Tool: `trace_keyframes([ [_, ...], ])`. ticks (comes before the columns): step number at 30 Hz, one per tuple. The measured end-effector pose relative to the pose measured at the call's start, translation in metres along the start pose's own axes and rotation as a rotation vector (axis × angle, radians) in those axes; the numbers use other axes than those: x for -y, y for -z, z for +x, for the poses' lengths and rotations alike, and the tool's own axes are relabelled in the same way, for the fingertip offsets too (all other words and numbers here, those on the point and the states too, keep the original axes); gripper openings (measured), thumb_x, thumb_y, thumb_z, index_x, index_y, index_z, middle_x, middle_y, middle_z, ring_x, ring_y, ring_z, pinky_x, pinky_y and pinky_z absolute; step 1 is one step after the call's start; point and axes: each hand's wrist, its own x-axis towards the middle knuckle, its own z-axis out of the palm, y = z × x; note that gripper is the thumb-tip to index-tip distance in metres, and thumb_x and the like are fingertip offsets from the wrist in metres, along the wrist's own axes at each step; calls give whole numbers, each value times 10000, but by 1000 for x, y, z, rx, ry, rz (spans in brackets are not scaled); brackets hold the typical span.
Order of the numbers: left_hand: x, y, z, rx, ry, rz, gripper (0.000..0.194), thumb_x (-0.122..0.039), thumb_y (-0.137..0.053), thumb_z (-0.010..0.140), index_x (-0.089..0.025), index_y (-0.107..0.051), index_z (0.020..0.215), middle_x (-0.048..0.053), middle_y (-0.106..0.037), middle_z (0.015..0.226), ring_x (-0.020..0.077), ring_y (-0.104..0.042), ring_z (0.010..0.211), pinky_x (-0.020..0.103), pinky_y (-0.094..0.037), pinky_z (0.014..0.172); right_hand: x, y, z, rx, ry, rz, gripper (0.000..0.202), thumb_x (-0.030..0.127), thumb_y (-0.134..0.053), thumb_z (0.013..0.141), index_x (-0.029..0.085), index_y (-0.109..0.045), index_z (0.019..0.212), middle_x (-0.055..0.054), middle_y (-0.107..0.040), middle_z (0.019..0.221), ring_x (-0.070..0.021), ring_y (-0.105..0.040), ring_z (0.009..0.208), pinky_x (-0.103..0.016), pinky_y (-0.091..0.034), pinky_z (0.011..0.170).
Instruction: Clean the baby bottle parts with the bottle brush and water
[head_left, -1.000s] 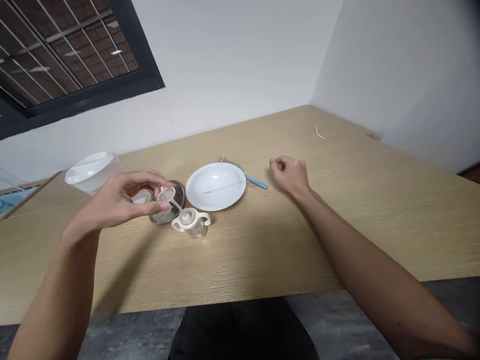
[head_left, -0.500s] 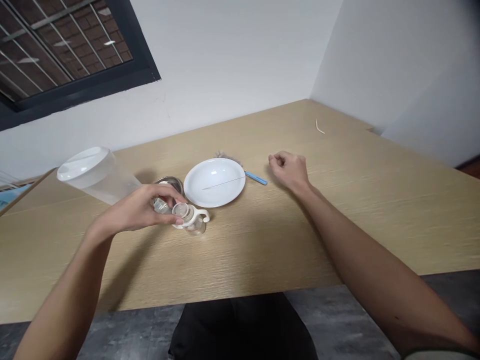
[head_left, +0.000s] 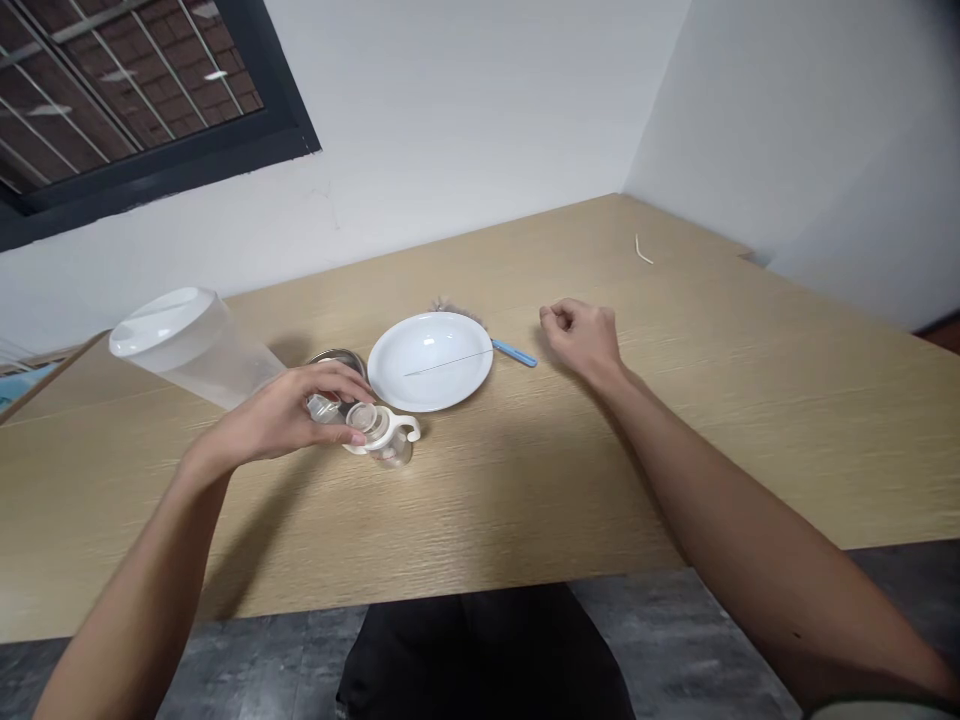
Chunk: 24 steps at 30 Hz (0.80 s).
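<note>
Clear bottle standing on tabletop, cap pinched by fingers of left hand; right hand loosely clenched near blue handle.

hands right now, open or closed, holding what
Left hand: closed on the clear cap atop the handled bottle.
Right hand: closed in a loose fist, nothing visible in it.

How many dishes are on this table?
2 in view: a white dish just beyond the handled bottle, and a metal dish to the white one's left, partly hidden behind the left grip. More could be hidden there.
</note>
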Motion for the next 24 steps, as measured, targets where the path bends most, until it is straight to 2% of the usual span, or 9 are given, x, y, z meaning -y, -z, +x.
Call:
trace_keyframes([
  [4,1,-2,1,40,37,-4,380,-533,-816,836,-298,-784,1133,62,-768,1191,255,-710,1064,354,-561,880,-1,-1,0,-3,-1,-3,320,428,-544,923,229,-570,674,-47,-600,618,-178,-516,600,-359,-413,701],
  [8,-2,-3,2,34,84,-20,399,-541,-815,828,-303,-783,1146,56,-773,1134,245,-711,1010,331,-560,823,-1,-1,1,-11,-6,-10,331,458,-540,930,227,-599,702,-50,-603,618,-188,-527,608,-364,-421,701],
  [19,-5,-5,1,45,99,-45,350,-479,-820,833,-300,-785,1131,30,-780,1135,213,-705,999,284,-536,809,0,-1,0,-3,-8,-33,262,371,-562,923,221,-596,711,-45,-608,635,-191,-559,623,-349,-413,707],
  [24,-7,-5,2,58,87,-37,319,-461,-811,843,-265,-779,1093,26,-780,1160,210,-711,1037,298,-544,880,1,0,0,-6,-7,-33,247,367,-563,901,215,-615,713,-31,-602,627,-179,-554,619,-332,-422,702],
])
